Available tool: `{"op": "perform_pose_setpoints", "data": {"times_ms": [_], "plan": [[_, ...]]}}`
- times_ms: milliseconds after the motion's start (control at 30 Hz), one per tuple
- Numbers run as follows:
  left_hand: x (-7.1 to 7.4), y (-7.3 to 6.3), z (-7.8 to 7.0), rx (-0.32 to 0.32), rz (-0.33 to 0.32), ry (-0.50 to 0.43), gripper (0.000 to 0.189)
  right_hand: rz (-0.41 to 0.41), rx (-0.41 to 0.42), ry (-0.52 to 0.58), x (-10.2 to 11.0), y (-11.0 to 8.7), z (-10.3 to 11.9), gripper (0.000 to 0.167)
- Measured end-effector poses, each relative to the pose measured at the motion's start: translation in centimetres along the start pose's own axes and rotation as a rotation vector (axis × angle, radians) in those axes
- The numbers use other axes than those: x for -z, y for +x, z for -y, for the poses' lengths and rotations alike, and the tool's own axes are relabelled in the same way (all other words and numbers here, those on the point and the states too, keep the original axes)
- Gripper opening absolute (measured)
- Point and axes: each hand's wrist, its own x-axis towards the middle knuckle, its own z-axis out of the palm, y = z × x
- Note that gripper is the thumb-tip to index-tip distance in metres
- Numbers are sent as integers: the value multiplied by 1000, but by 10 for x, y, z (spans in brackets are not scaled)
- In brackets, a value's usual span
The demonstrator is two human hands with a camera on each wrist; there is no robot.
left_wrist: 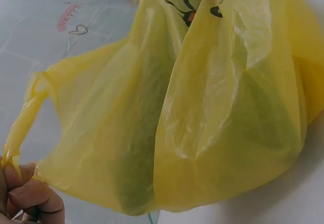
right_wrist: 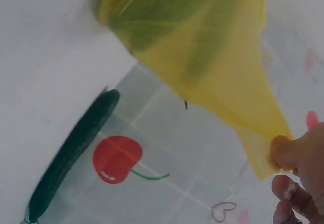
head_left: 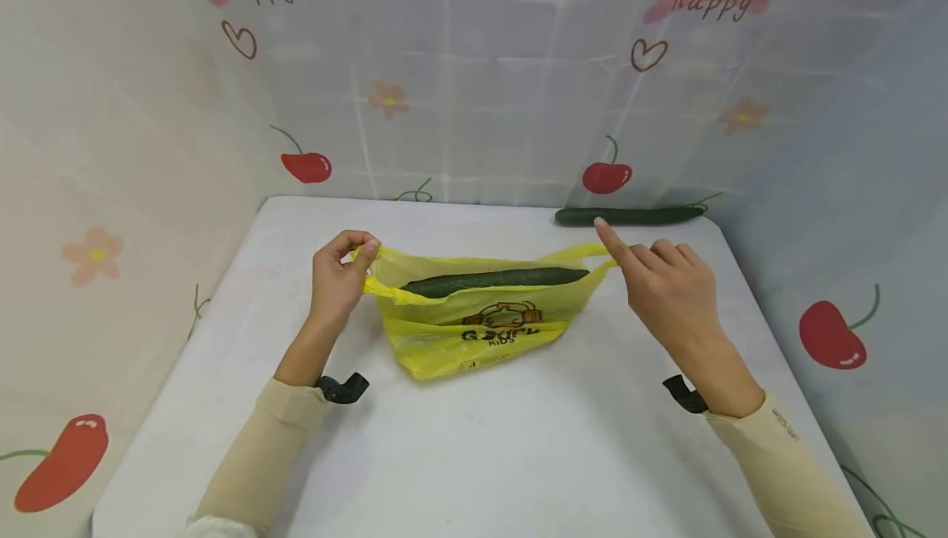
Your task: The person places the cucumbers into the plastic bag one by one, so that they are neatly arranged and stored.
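Note:
A yellow plastic bag (head_left: 422, 349) with a dark printed logo hangs between my two hands, its mouth spread. Inside it lies a long dark green cucumber (head_left: 496, 279), showing through the opening. In both wrist views, more than one green shape shows dimly through the film. My left hand (head_left: 336, 275) pinches the bag's left handle between thumb and fingers. At the other side, my right hand (head_left: 670, 295) grips the right handle; the right wrist view shows its thumb (right_wrist: 286, 153) on the yellow film. Another cucumber (head_left: 629, 216) lies on the table beyond the right hand.
The white table (head_left: 474, 456) ends at a printed curtain (head_left: 489, 135) behind and at the sides. The loose cucumber lies close to the table's back right edge. Black wrist mounts (head_left: 344, 388) stick out from both wrists.

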Motion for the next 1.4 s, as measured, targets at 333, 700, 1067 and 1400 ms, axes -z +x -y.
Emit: {"op": "perform_pose_setpoints", "data": {"times_ms": [333, 700, 1067, 1400], "plan": [[-3, 7, -21, 11, 76, -5, 27, 7, -91, 253, 18, -1, -9, 65], [19, -10, -28, 156, 251, 63, 29, 84, -121, 588, -6, -32, -29, 43], [20, -26, -23, 64, 320, 100, 41, 46, -498, 667, -57, -42, -61, 32], [18, -30, -21, 84, 269, 79, 46, 501, -800, 602, -117, -62, -116, 59]]}}
